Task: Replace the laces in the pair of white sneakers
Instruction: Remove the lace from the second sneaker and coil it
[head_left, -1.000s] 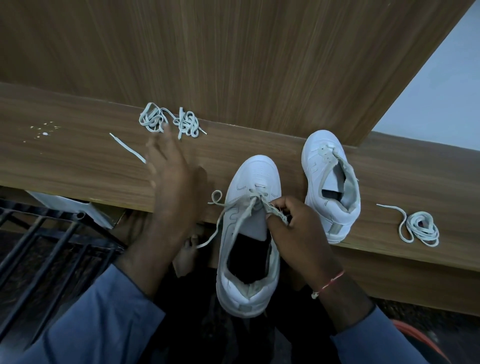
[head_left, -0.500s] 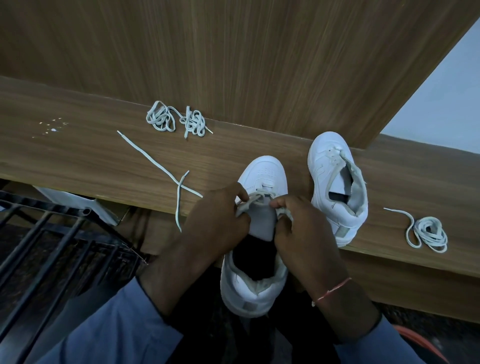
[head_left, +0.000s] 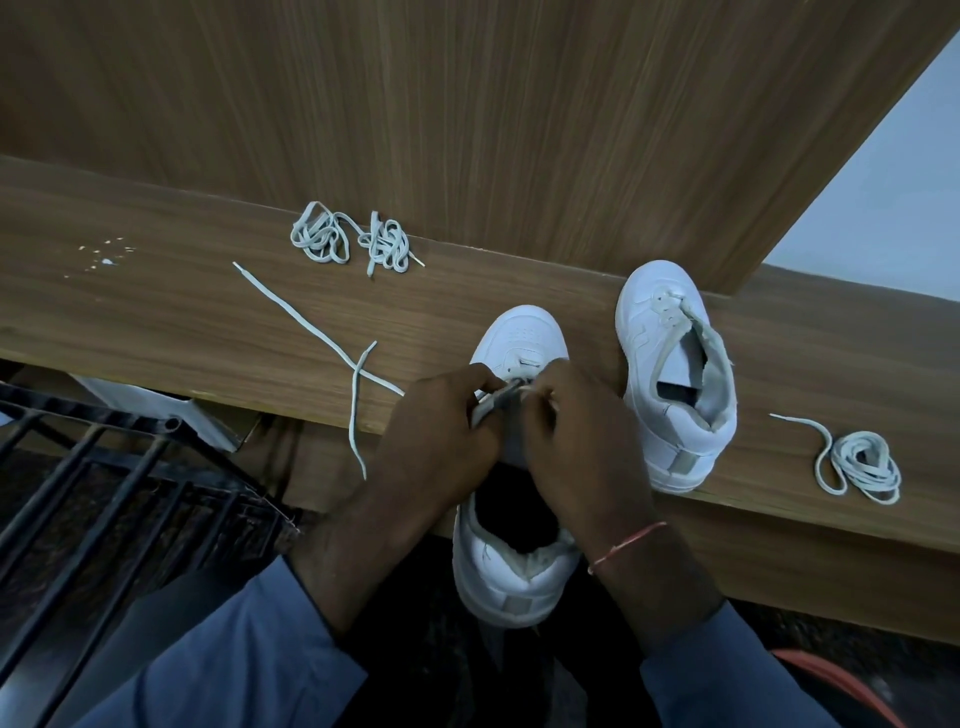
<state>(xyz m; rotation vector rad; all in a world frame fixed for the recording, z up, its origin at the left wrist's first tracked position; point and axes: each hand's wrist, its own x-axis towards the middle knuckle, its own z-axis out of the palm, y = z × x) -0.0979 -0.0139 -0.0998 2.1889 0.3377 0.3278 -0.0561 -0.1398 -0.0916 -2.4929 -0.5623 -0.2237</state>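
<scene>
Left hand (head_left: 441, 431), right hand (head_left: 576, 441): fingers curled, fingertips together, pinching lace (head_left: 311, 322) over tongue of near sneaker (head_left: 524, 332). Knuckles hide eyelets, so we cannot tell which one. Near sneaker: toe on desk (head_left: 130, 312), heel overhanging front edge. Lace ends trail left, crossed; one drops past front edge. Second sneaker (head_left: 675, 364) just right, apart. Coiled lace (head_left: 862, 462) toward right edge; lace bundles (head_left: 348, 241) at back edge.
</scene>
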